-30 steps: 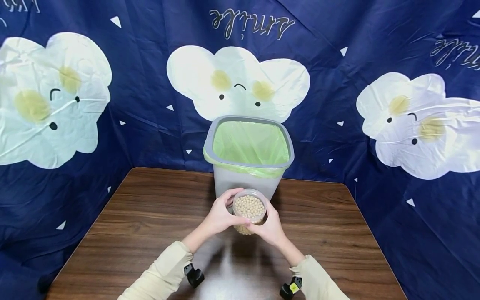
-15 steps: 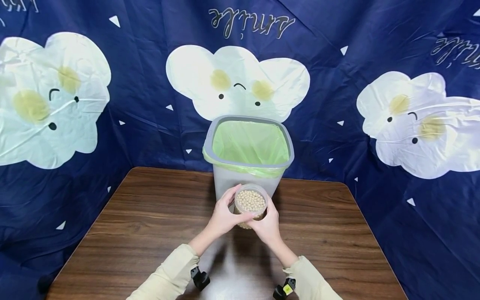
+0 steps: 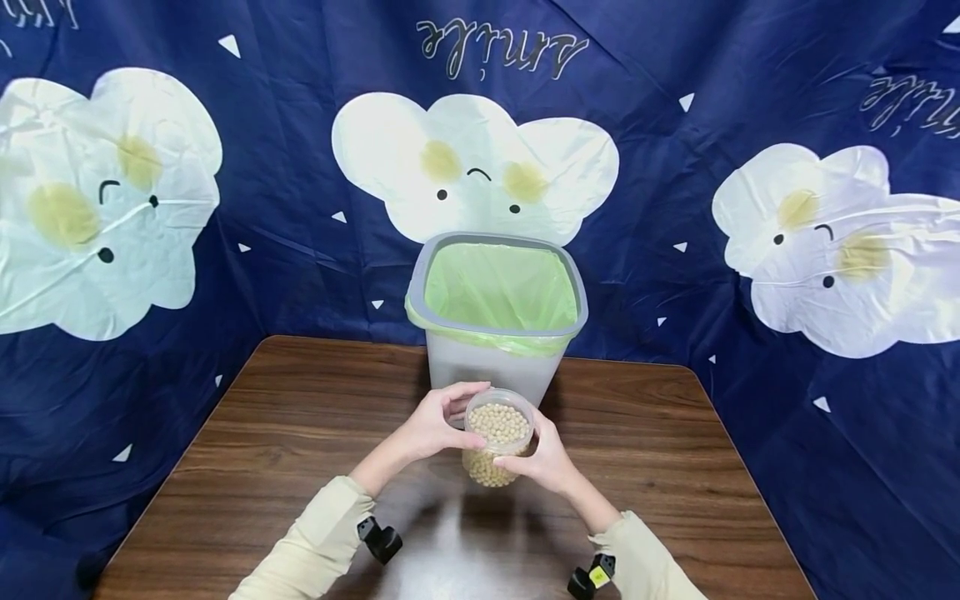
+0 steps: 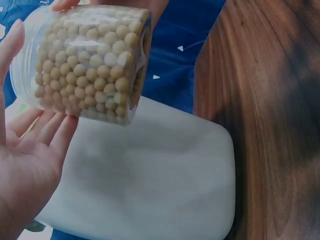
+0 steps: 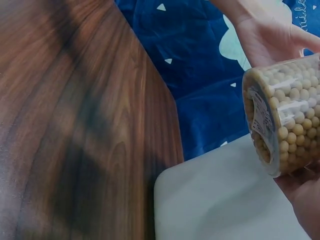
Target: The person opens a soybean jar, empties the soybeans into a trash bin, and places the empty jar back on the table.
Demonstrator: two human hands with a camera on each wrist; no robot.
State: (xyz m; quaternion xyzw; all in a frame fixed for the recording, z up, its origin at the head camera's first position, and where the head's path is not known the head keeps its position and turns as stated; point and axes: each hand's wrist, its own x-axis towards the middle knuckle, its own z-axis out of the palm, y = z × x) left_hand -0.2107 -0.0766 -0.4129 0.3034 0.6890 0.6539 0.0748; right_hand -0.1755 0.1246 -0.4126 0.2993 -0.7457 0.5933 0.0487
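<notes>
Both hands hold a clear plastic jar [image 3: 491, 473] filled with small round pale-tan balls. In the head view its round rim faces up toward me. My left hand [image 3: 433, 423] grips the left side, thumb across the front near the rim. From the right, my right hand [image 3: 551, 460] holds it with the thumb lower on the front. The left wrist view shows the jar [image 4: 90, 65] raised off the table, left fingers beneath its side in that picture. A printed label shows on the base of the jar [image 5: 295, 112] in the right wrist view.
Right behind the jar stands a pale grey bin [image 3: 487, 367] with a grey rim and a green liner bag [image 3: 502, 287]. The wooden table [image 3: 315, 425] ends at dark blue curtains [image 3: 645, 275] printed with white clouds. Each wrist wears a small black camera [image 3: 381, 542].
The jar first shifted slightly away from me, then came back nearer and lower in the head view. The thumbs, which met at its front, are now apart. The bin stays put.
</notes>
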